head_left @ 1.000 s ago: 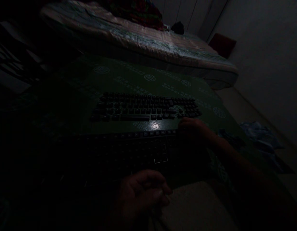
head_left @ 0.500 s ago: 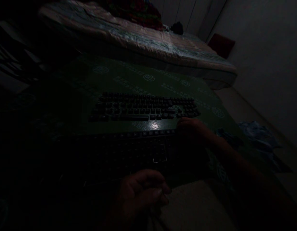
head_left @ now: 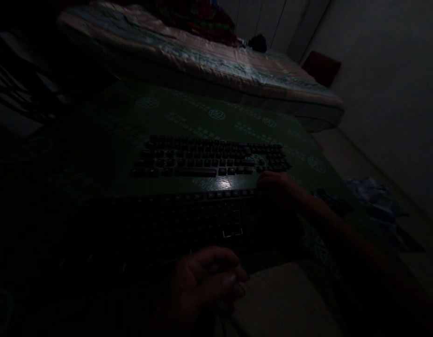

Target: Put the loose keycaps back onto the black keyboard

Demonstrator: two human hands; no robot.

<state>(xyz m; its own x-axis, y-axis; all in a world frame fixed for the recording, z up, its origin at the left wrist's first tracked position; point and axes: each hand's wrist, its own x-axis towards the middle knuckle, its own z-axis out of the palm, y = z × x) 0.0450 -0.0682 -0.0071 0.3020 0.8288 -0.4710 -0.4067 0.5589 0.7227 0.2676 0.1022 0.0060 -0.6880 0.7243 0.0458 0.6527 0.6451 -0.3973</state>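
The picture is very dark. A black keyboard [head_left: 188, 220] lies near me on a green printed board, with its top row of keys faintly visible. Beyond it, loose black keycaps [head_left: 202, 154] are spread in keyboard order. My right hand [head_left: 274, 185] rests at the keyboard's far right edge, fingers bent and closed together; anything between the fingertips is hidden. By the keyboard's near edge, my left hand [head_left: 212, 276] is palm-up with curled fingers and the thumb drawn in against them. What it holds, if anything, cannot be made out.
The green board [head_left: 114, 112] has white logos. Behind it stands a bed with a patterned mattress [head_left: 202, 61]. Crumpled cloth [head_left: 376, 199] lies on the floor to the right. A dark chair-like frame [head_left: 23, 89] is at the left, and a pale wall [head_left: 392, 70] at the right.
Both hands stay practically in place. The view has shifted very slightly; the keyboard and the keycaps lie as before.
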